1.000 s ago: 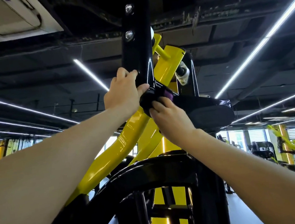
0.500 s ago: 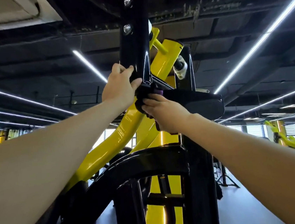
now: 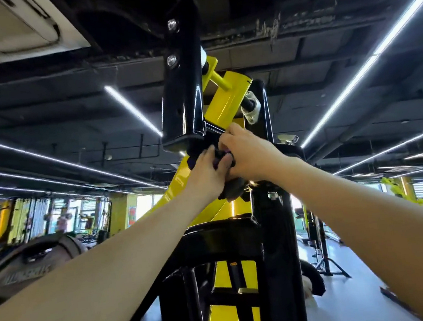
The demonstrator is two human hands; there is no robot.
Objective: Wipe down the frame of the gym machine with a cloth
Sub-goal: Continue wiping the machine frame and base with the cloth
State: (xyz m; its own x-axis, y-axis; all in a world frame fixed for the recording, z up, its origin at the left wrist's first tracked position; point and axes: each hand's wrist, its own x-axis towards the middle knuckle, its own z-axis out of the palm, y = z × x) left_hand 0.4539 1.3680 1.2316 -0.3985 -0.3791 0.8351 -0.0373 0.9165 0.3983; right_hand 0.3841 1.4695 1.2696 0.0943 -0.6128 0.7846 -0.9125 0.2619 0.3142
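The gym machine rises overhead: a black upright frame post [image 3: 182,89] with two bolts, a yellow arm [image 3: 227,103] slanting behind it, and black lower bars [image 3: 222,238]. Both my arms reach up to the joint below the post. My left hand [image 3: 205,173] and my right hand [image 3: 250,156] meet there, both curled round a dark cloth with a purple patch [image 3: 222,159]. A dark fold of the cloth [image 3: 231,191] hangs below my hands. Most of the cloth is hidden by my fingers.
A black weight plate [image 3: 27,263] sits at lower left. Other yellow machines [image 3: 403,191] stand at the far right, a stand [image 3: 328,265] on the floor behind. Ceiling light strips [image 3: 354,83] and an air-conditioner panel [image 3: 5,23] are overhead.
My left hand has let go of the black post and dropped to the cloth. My right hand has risen slightly, so both hands now grip the cloth together.
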